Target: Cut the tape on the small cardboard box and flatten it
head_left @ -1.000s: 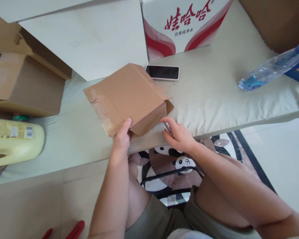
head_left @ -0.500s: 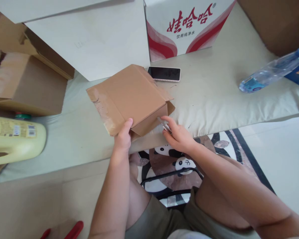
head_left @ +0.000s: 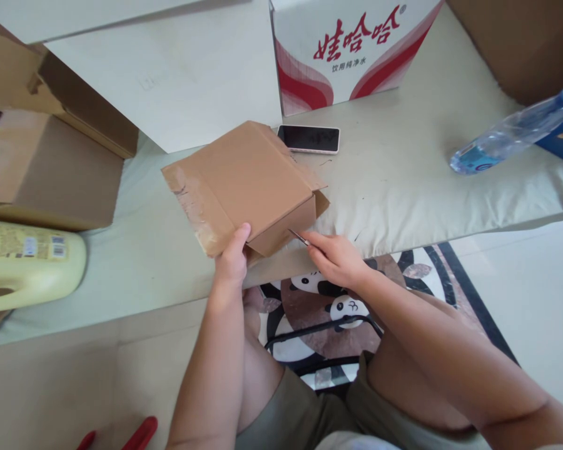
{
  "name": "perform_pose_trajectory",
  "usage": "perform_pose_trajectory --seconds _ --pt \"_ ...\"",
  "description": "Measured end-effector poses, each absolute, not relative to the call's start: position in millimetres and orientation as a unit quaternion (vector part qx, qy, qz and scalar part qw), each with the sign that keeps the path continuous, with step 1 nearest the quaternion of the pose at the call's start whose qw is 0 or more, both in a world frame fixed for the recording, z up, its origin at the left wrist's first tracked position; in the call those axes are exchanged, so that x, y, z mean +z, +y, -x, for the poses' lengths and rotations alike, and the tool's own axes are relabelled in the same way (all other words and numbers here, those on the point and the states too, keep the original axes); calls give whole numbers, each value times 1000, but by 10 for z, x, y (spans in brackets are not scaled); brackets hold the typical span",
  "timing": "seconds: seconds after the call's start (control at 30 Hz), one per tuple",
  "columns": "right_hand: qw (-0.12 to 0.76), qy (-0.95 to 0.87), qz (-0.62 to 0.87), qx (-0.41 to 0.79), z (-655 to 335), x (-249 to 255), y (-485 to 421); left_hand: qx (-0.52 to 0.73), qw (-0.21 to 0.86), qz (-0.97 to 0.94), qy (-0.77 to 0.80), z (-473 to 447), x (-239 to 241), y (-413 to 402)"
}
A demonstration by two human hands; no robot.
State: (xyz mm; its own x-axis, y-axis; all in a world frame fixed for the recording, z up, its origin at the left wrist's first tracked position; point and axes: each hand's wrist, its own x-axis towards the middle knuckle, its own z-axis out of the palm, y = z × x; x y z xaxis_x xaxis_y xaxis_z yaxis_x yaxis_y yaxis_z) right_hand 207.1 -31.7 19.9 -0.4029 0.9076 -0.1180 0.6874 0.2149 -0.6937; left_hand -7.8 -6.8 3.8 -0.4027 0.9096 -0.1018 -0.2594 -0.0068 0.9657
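Observation:
A brown cardboard box point(head_left: 248, 175) with loose, torn-edged flaps lies on the pale cloth-covered surface in front of me. My left hand point(head_left: 233, 257) grips its near left corner, thumb on top and the other fingers hidden underneath. Closed around a small knife, my right hand point(head_left: 334, 257) is just off the box's near side. The knife's slim metal blade point(head_left: 298, 237) points left, its tip close to the cardboard side; whether it touches I cannot tell. Most of its handle is hidden in my fingers.
Behind the box lie a phone point(head_left: 308, 139) and a white-red carton point(head_left: 342, 75). A large white box point(head_left: 178, 81) rises behind left. Further left are cardboard boxes point(head_left: 70, 169) and a yellow jug point(head_left: 32, 265); a plastic bottle point(head_left: 507, 140) lies right.
The knife has turned in my right hand, so its blade shows thinner and its tip sits slightly lower and further left. The left cardboard boxes have shifted slightly down, covering the jug's green cap.

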Motion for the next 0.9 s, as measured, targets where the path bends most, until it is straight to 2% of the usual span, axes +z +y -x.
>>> perform_pose_trajectory --seconds 0.33,0.9 --pt "170 -769 523 327 -2073 173 -319 650 422 -319 545 80 -16 -79" --pt "173 -765 525 330 -2075 177 -318 635 455 -320 536 76 63 -59"
